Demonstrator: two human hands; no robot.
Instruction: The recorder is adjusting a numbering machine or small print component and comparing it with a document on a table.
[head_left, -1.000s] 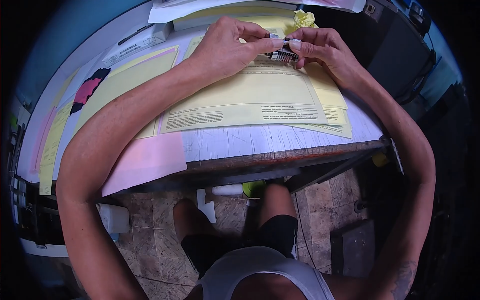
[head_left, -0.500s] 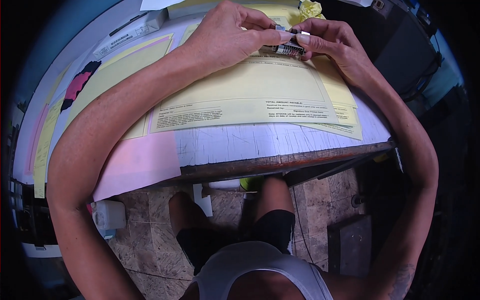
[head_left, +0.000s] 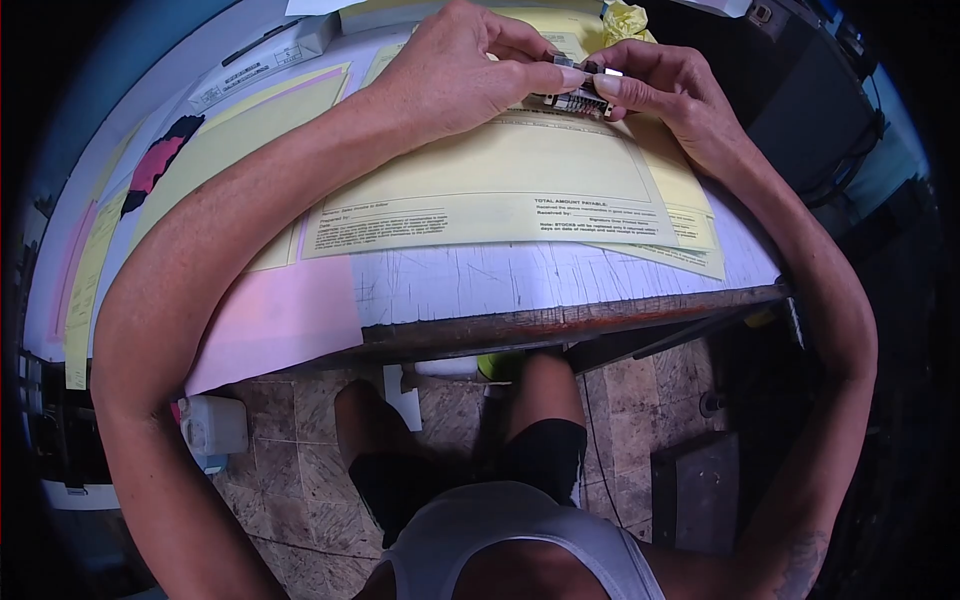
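Above the far part of the papers, both hands meet at a small metal block with a row of tiny ridged wheels (head_left: 580, 102). My left hand (head_left: 450, 75) pinches its left end between thumb and fingers. My right hand (head_left: 672, 88) grips the right end, the thumb pressed on its dark upper part. Fingers hide much of the block. Under it lies a pale yellow printed form (head_left: 480, 185), on top of other yellow sheets.
A pink sheet (head_left: 285, 325) hangs over the near edge of the white table (head_left: 520, 285). Back left stands a long white box (head_left: 265, 65); nearer is a black and pink scrap (head_left: 160, 165). Crumpled yellow paper (head_left: 625, 22) sits behind my right hand, and dark equipment (head_left: 775, 90) stands beyond it.
Both hands stay at the same place with the small metal block between them. The block seems slightly turned, with more of its wheel row showing. The view has shifted a little.
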